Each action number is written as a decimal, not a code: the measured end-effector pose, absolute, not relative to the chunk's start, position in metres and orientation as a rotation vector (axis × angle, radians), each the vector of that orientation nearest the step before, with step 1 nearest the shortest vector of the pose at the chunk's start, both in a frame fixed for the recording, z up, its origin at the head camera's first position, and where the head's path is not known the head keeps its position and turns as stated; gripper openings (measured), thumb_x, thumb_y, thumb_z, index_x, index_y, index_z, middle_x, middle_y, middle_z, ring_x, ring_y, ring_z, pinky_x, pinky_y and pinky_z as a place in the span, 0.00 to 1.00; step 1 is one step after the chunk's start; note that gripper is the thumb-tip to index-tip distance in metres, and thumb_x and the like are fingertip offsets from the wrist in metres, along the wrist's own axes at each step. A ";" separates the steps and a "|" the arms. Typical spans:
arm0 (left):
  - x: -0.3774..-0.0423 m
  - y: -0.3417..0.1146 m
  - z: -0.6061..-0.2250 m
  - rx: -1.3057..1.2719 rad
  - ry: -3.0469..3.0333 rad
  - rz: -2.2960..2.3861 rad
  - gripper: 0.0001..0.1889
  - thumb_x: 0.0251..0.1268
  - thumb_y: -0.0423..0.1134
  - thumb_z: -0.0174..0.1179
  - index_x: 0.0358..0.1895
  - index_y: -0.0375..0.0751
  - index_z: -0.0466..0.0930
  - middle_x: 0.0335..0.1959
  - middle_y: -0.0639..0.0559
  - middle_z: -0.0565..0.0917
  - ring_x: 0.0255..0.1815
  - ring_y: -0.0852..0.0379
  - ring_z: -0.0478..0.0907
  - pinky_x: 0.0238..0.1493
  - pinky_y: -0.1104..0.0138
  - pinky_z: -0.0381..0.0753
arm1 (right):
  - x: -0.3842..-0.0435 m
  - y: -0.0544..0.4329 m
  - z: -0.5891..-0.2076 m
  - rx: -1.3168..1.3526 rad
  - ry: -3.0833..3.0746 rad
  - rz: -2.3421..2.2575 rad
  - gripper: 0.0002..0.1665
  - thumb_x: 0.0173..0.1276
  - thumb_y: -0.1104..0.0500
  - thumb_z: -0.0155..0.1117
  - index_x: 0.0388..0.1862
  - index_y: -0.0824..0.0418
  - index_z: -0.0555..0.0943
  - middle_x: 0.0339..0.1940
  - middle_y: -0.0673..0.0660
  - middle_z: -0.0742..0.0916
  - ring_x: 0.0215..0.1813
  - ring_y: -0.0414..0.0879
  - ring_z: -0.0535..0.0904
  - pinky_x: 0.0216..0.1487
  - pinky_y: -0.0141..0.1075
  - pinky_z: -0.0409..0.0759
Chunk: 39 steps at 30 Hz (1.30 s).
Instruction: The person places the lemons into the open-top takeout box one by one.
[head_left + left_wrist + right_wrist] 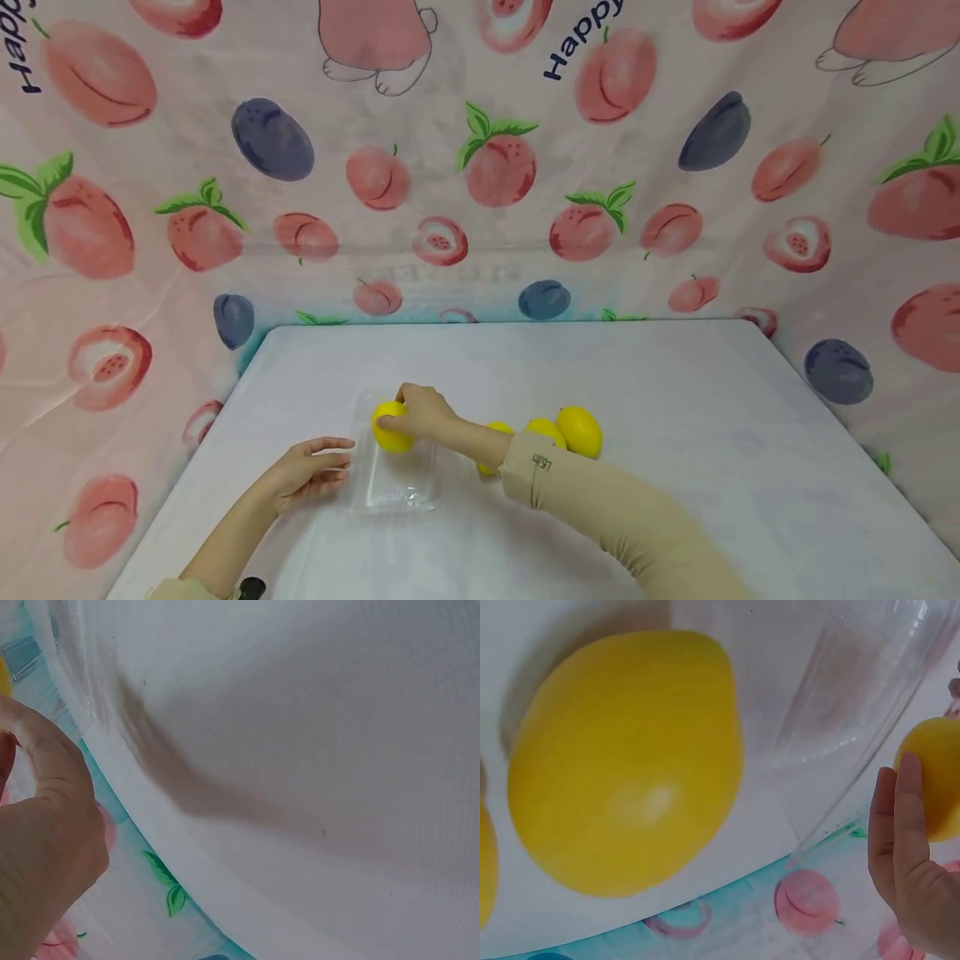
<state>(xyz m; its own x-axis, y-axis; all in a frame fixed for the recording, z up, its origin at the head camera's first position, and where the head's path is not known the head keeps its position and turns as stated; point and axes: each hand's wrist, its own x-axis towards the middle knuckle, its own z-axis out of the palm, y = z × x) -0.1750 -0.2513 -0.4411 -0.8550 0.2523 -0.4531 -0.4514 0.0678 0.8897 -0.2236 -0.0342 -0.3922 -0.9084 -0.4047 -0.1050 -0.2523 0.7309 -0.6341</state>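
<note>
My right hand grips a yellow lemon over the far part of a clear plastic box. In the right wrist view, the fingers lie along the side of this held lemon. At the box's left side is my left hand, its fingers loosely bent and pointing toward the box wall, with nothing in its grasp. The left wrist view shows that hand near the clear plastic edge.
Right of the box, partly behind the right forearm, lie more lemons: one by the wrist, a middle one and a right one. The white table meets a fruit-print cloth at the back and sides.
</note>
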 end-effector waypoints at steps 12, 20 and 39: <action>-0.176 -0.252 -0.444 -0.193 1.864 1.832 0.16 0.66 0.35 0.57 0.55 0.34 0.74 0.31 0.54 0.81 0.27 0.64 0.82 0.36 0.72 0.85 | -0.226 -0.052 -0.406 -0.344 2.637 -1.059 0.20 0.60 0.50 0.66 0.36 0.65 0.74 0.23 0.53 0.76 0.17 0.42 0.73 0.19 0.30 0.80; -0.176 -0.250 -0.442 -0.187 1.875 1.825 0.16 0.65 0.35 0.57 0.54 0.34 0.75 0.31 0.54 0.82 0.26 0.65 0.81 0.34 0.73 0.84 | -0.227 -0.058 -0.414 -0.342 2.758 -0.917 0.26 0.60 0.48 0.66 0.44 0.67 0.73 0.28 0.57 0.80 0.26 0.44 0.72 0.25 0.28 0.72; -0.175 -0.248 -0.441 -0.183 1.873 1.834 0.14 0.65 0.35 0.57 0.52 0.35 0.75 0.30 0.54 0.81 0.25 0.65 0.81 0.34 0.73 0.84 | -0.225 -0.058 -0.422 -0.384 2.762 -0.945 0.27 0.62 0.48 0.65 0.47 0.69 0.72 0.36 0.61 0.81 0.34 0.49 0.78 0.34 0.35 0.79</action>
<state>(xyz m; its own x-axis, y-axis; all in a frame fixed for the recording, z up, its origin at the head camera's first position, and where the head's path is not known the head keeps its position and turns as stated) -0.1746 -0.2483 -0.4412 -0.8618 0.2500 -0.4413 -0.4360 0.0793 0.8964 -0.2247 -0.0581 -0.4220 -0.9470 -0.3050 -0.1004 -0.1795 0.7622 -0.6219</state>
